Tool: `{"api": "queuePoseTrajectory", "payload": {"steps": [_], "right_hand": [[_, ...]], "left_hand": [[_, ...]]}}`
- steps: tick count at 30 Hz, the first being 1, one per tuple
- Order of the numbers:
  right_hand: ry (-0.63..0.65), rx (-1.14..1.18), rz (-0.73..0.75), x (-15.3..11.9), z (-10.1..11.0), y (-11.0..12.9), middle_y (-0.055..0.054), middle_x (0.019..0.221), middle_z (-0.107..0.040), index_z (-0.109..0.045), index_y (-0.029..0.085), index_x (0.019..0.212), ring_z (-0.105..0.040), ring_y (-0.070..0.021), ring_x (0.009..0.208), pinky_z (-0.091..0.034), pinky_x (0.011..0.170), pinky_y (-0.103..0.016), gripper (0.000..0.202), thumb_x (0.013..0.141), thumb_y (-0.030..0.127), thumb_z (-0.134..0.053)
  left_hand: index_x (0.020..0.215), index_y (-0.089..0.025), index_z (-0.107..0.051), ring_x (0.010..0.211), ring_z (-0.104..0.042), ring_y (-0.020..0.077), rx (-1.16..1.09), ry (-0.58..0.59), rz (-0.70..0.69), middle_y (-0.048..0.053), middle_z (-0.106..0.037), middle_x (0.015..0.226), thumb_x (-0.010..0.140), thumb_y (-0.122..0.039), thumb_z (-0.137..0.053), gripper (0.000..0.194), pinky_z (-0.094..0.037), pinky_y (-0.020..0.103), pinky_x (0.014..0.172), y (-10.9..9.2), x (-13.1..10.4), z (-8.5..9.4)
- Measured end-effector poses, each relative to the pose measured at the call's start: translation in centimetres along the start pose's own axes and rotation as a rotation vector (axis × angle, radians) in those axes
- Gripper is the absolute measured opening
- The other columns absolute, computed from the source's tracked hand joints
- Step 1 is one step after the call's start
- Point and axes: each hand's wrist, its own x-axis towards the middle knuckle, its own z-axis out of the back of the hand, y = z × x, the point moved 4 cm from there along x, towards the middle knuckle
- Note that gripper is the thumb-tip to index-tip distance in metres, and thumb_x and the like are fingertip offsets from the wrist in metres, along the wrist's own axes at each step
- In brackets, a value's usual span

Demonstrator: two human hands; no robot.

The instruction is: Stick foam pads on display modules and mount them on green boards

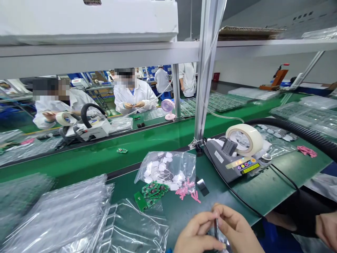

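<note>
My left hand and my right hand are together at the bottom of the view. Both are closed, fingertips meeting on a thin dark piece with a shiny edge; fingers cover most of it, so its kind is unclear. Just beyond them lie a black-and-silver strip and loose pink strips. Farther left, green circuit boards are heaped beside a clear bag of small white parts with wires.
A grey tape dispenser carries a big tape roll; its cable crosses the table. Stacked clear plastic trays fill the left. Another person's hand is at right. A green conveyor runs behind, with co-workers beyond.
</note>
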Motion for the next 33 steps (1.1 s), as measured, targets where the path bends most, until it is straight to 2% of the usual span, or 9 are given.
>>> {"api": "queuePoseTrajectory", "payload": {"steps": [3,5,7,10,15,19,25,30,33], "right_hand": [[0.004,0.04,-0.054,-0.2,0.0,-0.4,0.0,0.068,-0.053,-0.061,0.019,0.073,-0.052,-0.0139,0.065,-0.046,0.063,-0.024,0.028,0.072,0.046,-0.067],[-0.003,0.034,-0.056,-0.3,0.0,-0.5,0.0,0.069,-0.053,-0.061,0.019,0.073,-0.053,-0.0141,0.065,-0.046,0.063,-0.025,0.027,0.073,0.045,-0.066],[-0.017,0.01,-0.023,-0.3,0.1,-0.4,-0.001,0.068,-0.053,-0.062,0.019,0.072,-0.053,-0.0149,0.065,-0.047,0.062,-0.026,0.028,0.072,0.046,-0.066],[-0.028,-0.027,0.016,-0.4,0.2,-0.3,-0.002,0.069,-0.054,-0.063,0.018,0.071,-0.054,-0.0155,0.065,-0.048,0.062,-0.026,0.028,0.073,0.047,-0.065],[-0.022,-0.018,0.017,-0.7,0.2,0.0,-0.001,0.071,-0.054,-0.064,0.019,0.072,-0.054,-0.0145,0.068,-0.047,0.064,-0.024,0.024,0.075,0.043,-0.065],[-0.041,-0.006,0.016,-0.8,-0.1,0.6,0.0,0.07,-0.053,-0.063,0.02,0.071,-0.052,-0.0138,0.067,-0.045,0.064,-0.023,0.021,0.076,0.04,-0.065],[-0.058,0.018,0.026,-0.9,-0.2,0.9,0.001,0.07,-0.053,-0.061,0.019,0.068,-0.052,-0.0142,0.067,-0.044,0.064,-0.023,0.021,0.074,0.039,-0.067],[-0.026,0.075,-0.035,-1.1,-0.1,0.6,0.001,0.071,-0.053,-0.061,0.019,0.068,-0.051,-0.0131,0.068,-0.042,0.066,-0.021,0.02,0.075,0.037,-0.067],[-0.005,0.126,-0.083,-1.1,-0.2,0.5,0.002,0.069,-0.053,-0.061,0.02,0.068,-0.05,-0.0128,0.068,-0.041,0.066,-0.021,0.02,0.073,0.036,-0.069]], "left_hand": [[0.094,-0.03,-0.071,0.116,-0.051,0.0364,-0.073,-0.038,0.06,0.01,-0.065,0.111,0.045,-0.033,-0.084,0.051,-0.041,0.05,0.096,1.7,0.5,0.4],[0.094,-0.03,-0.07,0.116,-0.051,0.0354,-0.095,-0.057,0.091,0.009,-0.064,0.111,0.044,-0.032,-0.084,0.052,-0.042,0.049,0.096,2.5,0.7,0.7],[0.095,-0.03,-0.07,0.117,-0.05,0.0346,-0.095,-0.064,0.108,0.008,-0.065,0.112,0.046,-0.029,-0.083,0.051,-0.042,0.048,0.096,2.8,0.6,0.7],[0.096,-0.031,-0.069,0.119,-0.049,0.0338,-0.062,-0.067,0.089,0.008,-0.064,0.114,0.048,-0.027,-0.083,0.05,-0.041,0.046,0.098,2.1,0.2,0.5],[0.1,-0.03,-0.069,0.12,-0.048,0.0344,0.106,0.003,-0.058,0.011,-0.059,0.12,0.059,-0.037,-0.076,0.042,-0.041,0.048,0.097,1.0,-0.4,0.3],[0.088,-0.026,-0.073,0.119,-0.048,0.0338,0.256,0.097,-0.311,0.012,-0.055,0.123,0.065,-0.049,-0.068,0.033,-0.034,0.045,0.103,1.3,-0.8,0.5],[0.108,-0.029,-0.065,0.121,-0.047,0.0299,0.473,0.125,-0.489,0.011,-0.047,0.132,0.074,-0.033,-0.064,0.034,-0.035,0.037,0.103,0.5,-1.6,-0.2],[0.113,-0.025,-0.059,0.123,-0.047,0.0267,0.599,0.154,-0.68,0.011,-0.044,0.132,0.077,-0.034,-0.06,0.037,-0.037,0.033,0.103,0.1,-2.0,-0.6],[0.112,-0.025,-0.058,0.123,-0.047,0.025,0.656,0.129,-0.718,0.011,-0.044,0.132,0.078,-0.034,-0.058,0.035,-0.037,0.031,0.103,0.3,-2.0,-0.6]]}}
